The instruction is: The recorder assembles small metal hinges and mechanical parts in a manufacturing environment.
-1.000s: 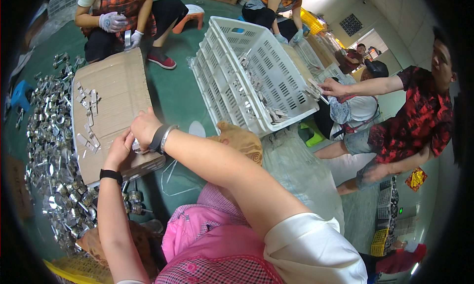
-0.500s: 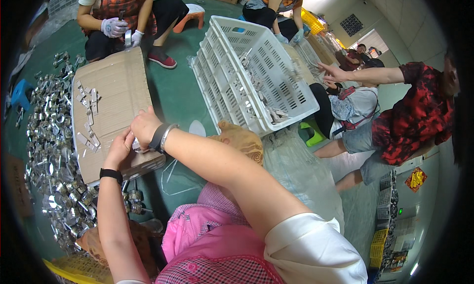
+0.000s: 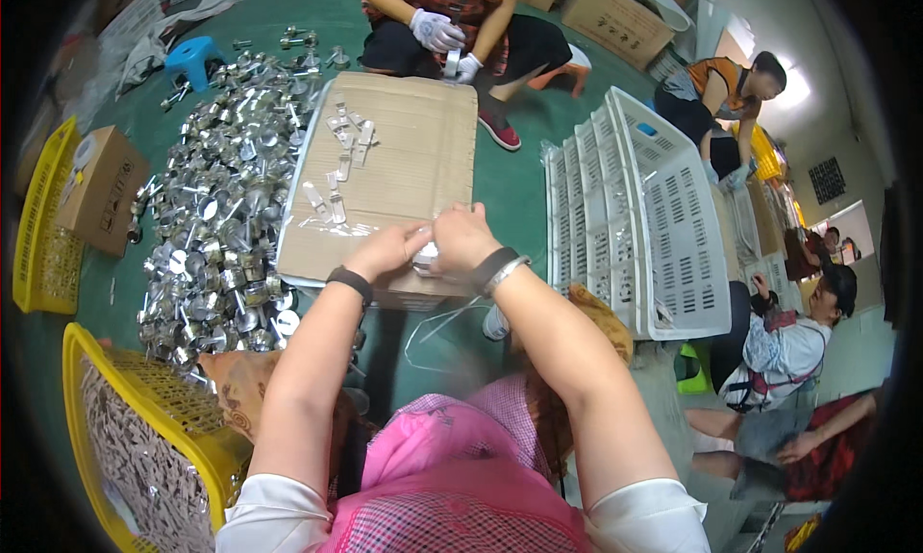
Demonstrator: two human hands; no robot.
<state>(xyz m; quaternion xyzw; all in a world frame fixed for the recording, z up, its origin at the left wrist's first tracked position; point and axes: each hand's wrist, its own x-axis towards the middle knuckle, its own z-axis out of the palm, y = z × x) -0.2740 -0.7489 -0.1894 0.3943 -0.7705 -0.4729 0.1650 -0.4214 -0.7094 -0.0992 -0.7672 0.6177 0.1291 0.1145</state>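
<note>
Near the front edge of a cardboard-covered work surface (image 3: pixel 413 139), both my hands meet with bent fingers. My left hand (image 3: pixel 389 249) and my right hand (image 3: pixel 463 236) close on a small shiny silver metal part (image 3: pixel 426 258), largely covered by the fingers. Its exact kind does not show. Farther up the cardboard lie several flat silver metal clips (image 3: pixel 344 138), some with narrow tabs. A strip of clear plastic film (image 3: pixel 327 228) crosses the cardboard beside my left hand.
A big pile of round metal parts with stems (image 3: pixel 231 207) covers the floor at left. A yellow basket (image 3: pixel 154 385) of flat pieces stands near left. Stacked white crates (image 3: pixel 615 216) stand right. A gloved co-worker (image 3: pixel 437 34) sits opposite; other people are at right.
My view has swung to the right, so the cardboard and crates sit farther right and the yellow basket shows. My hands stay together at the cardboard's near edge. The standing person at right has shifted lower in view.
</note>
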